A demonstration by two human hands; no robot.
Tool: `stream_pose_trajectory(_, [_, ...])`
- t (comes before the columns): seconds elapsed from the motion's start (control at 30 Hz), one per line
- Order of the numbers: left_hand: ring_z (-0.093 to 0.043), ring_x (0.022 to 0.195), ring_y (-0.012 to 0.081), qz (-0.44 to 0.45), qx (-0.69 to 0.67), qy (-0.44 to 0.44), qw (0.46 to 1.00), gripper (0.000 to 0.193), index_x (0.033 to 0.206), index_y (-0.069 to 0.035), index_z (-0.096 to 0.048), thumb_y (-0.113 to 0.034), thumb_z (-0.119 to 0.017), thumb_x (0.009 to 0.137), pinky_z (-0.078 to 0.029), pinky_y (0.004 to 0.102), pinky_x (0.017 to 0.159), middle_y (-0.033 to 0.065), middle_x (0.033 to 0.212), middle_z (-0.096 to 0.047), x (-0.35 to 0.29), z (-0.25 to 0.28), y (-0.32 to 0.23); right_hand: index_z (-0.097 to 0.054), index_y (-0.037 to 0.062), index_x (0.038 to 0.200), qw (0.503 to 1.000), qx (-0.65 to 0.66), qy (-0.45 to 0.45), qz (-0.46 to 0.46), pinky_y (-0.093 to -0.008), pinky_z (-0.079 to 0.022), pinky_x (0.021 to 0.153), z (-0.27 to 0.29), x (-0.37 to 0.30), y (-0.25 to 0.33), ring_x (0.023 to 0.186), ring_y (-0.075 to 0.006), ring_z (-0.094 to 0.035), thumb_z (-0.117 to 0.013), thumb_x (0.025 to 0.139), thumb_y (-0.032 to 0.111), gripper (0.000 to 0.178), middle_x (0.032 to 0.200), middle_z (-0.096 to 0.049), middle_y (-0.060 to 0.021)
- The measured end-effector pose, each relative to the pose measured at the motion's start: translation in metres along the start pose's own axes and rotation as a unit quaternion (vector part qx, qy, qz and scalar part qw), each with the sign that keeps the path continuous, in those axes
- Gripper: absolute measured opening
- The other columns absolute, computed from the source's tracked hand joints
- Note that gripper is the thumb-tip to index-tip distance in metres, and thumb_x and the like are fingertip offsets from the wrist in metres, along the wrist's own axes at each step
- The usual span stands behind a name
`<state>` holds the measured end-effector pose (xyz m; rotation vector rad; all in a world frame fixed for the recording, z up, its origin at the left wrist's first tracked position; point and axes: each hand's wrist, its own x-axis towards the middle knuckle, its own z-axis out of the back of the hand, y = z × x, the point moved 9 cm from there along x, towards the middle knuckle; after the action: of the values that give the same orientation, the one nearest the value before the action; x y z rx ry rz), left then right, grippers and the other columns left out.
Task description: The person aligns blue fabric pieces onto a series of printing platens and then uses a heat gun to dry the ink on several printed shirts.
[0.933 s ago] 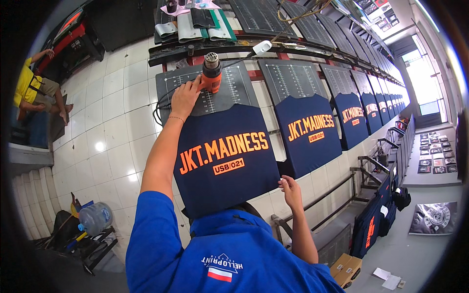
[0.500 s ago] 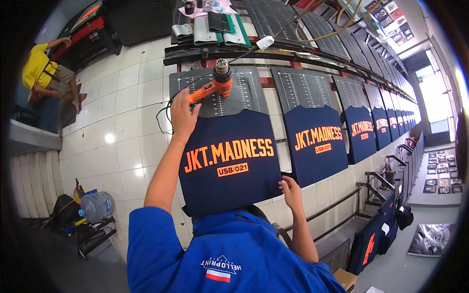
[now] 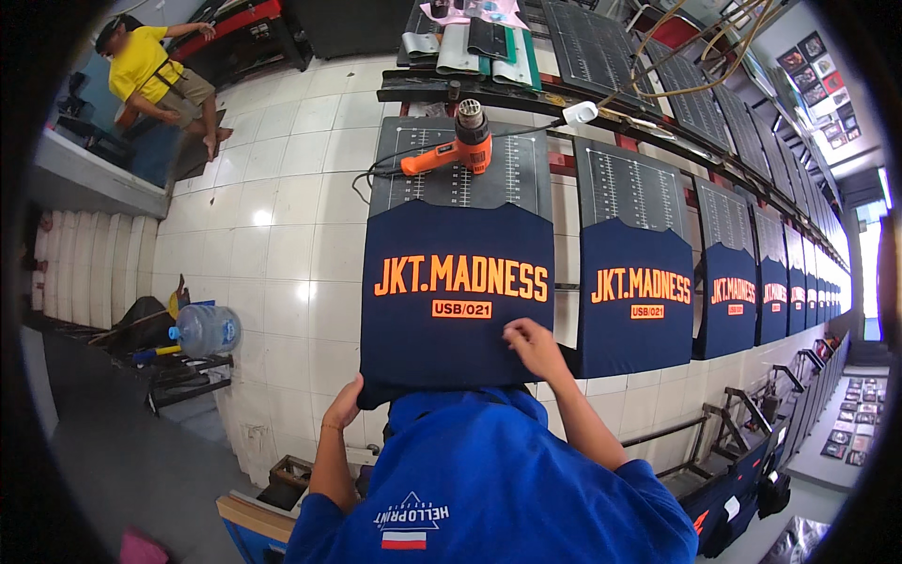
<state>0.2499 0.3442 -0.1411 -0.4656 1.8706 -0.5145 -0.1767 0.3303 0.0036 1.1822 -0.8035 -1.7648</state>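
A navy T-shirt (image 3: 432,352) with an orange print lies stretched over a dark board marked with white scales (image 3: 395,150) in front of me. At its near left corner my left hand (image 3: 346,402) is closed on the fabric edge, some fingers hidden by the cloth. My right hand (image 3: 536,350) hovers over or rests on the shirt's lower right part; its fingers are curled, and I see nothing in them. Beyond the shirt's collar, an orange-and-black heat gun (image 3: 474,150) sits on the bare part of the board, nozzle up, untouched by either hand.
Matching boards with navy shirts (image 3: 639,338) run in a row to the right. Squeegees (image 3: 489,42) lie on the far rail. A white plug connector (image 3: 581,114) hangs on a cable. A water jug (image 3: 209,329) stands left; a person in yellow (image 3: 146,66) sits far left.
My left hand has left the heat gun's handle and come back to the shirt's near left corner. My right hand has moved from the right edge in over the shirt. The view has shifted.
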Motion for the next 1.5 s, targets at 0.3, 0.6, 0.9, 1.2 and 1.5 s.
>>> stream_pose_trajectory(0.3, [-0.058,0.117,0.0239,-0.303,0.32,0.045,0.897,0.046,0.122,0.007,-0.061,-0.025,-0.069,0.09,-0.047,0.0345,0.097,0.0178,0.132,-0.058,-0.135,-0.2,-0.161,-0.067,-0.0022,0.1,0.955,-0.003,0.279,0.101,-0.0392,-0.051,0.069,-0.141,-0.072,0.133,0.076,-0.0274,-0.067,-0.064,0.093,0.036,0.039,0.085,-0.07,-0.0164])
stream_pose_trajectory(0.6, [-0.065,0.1,0.0428,-0.325,0.486,0.155,0.796,0.05,0.114,0.005,-0.064,-0.012,-0.071,0.068,-0.052,0.041,0.089,0.0268,0.104,-0.068,-0.082,-0.274,-0.062,-0.065,0.002,0.102,0.887,0.156,0.284,0.33,-0.0358,-0.049,0.074,0.113,-0.124,0.259,0.079,-0.0199,-0.062,-0.06,0.094,0.025,0.025,0.091,-0.067,-0.0105])
stream_pose_trajectory(0.9, [-0.058,0.102,0.0162,-0.652,0.279,-0.267,0.652,0.049,0.114,0.001,-0.06,0.016,-0.04,0.071,-0.043,0.026,0.094,0.0072,0.108,-0.062,-0.235,-0.196,-0.427,-0.068,0.0055,0.1,0.783,0.493,-0.01,0.379,-0.0344,-0.052,0.086,0.326,-0.027,0.27,0.088,-0.02,-0.069,-0.055,0.097,0.017,0.018,0.098,-0.071,-0.0064])
stream_pose_trajectory(1.2, [-0.062,0.053,0.0251,-0.482,0.498,0.295,0.658,0.035,0.078,-0.002,-0.073,-0.037,-0.076,0.08,-0.043,0.0325,0.048,0.0098,0.061,-0.062,-0.357,-0.19,-0.302,-0.057,-0.0066,0.12,0.801,0.457,-0.252,0.294,-0.0462,-0.052,0.094,0.28,-0.187,0.183,0.099,-0.0321,-0.066,-0.056,0.09,0.034,0.05,0.112,-0.065,-0.0235])
stream_pose_trajectory(1.5, [-0.066,0.105,0.0368,0.18,0.59,0.063,0.785,0.067,0.116,0.009,-0.065,-0.05,-0.072,0.085,-0.051,0.0389,0.09,0.0274,0.11,-0.068,-0.18,-0.054,-0.12,-0.066,-0.0025,0.076,0.972,-0.013,0.133,-0.195,-0.0349,-0.047,0.059,0.113,-0.149,-0.019,0.063,-0.0155,-0.058,-0.06,0.09,0.023,0.03,0.064,-0.061,-0.0022])
